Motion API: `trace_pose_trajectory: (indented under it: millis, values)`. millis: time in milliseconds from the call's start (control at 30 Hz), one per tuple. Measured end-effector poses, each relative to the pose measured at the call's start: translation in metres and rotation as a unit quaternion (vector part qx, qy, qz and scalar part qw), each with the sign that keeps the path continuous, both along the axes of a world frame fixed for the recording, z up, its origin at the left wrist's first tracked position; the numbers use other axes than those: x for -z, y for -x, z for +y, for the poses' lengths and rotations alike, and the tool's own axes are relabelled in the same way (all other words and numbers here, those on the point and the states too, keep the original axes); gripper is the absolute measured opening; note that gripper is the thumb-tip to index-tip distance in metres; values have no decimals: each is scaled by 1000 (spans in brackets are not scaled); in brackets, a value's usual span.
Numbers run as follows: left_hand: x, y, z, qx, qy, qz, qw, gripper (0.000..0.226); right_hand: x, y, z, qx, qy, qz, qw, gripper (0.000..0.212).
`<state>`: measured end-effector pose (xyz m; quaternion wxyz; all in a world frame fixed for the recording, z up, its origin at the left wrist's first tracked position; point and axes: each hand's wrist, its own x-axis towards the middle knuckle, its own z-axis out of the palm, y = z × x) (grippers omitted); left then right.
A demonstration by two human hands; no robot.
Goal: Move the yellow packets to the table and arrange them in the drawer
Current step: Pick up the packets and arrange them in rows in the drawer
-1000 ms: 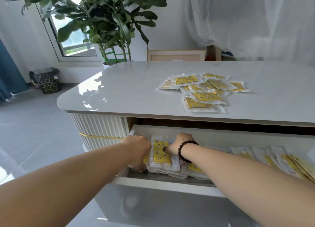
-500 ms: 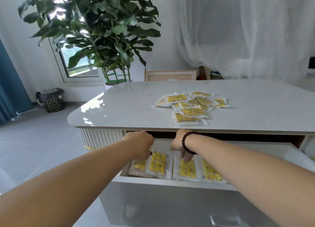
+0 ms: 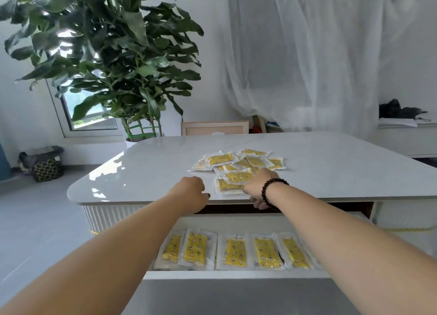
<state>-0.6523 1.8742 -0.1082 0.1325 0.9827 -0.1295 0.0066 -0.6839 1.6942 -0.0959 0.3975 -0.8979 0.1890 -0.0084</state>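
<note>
The table (image 3: 151,172) top is gleaming glossy, stone-like; the yellow packets (image 3: 238,170) are shining in clear plastic film.

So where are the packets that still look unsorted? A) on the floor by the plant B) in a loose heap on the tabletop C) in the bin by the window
B: a loose, overlapping pile of yellow packets lies on the white tabletop, while those in the open drawer lie side by side in a row.
</note>
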Motion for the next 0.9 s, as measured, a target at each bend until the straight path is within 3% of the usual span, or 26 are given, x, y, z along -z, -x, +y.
trace_pose_trajectory:
  millis: [200,267,433,533,633,700,800,900]
  values:
    - [8,-33,-32,-59,226,81,969,41,16,-34,-36,82,-51,-86,992,12]
    - [14,-44,-42,-73,217,74,971,26,23,-44,-46,106,-63,-104,987,25]
    - [26,-72,-59,-117,166,76,976,53,36,-71,-58,139,-73,-107,982,30]
    - [30,-81,-65,-117,173,85,974,51,40,-84,-52,128,-39,-99,986,28]
    - [35,-85,-68,-112,208,82,968,35,39,-89,-43,108,25,-59,992,36]
    - [38,-86,-67,-114,237,81,961,35,37,-94,-42,106,9,-42,993,47]
    - [38,-84,-60,-115,293,85,945,40,37,-92,-42,103,-26,-27,994,86]
    - [36,-81,-53,-114,365,111,917,30,40,-86,-45,96,-74,-38,992,80]
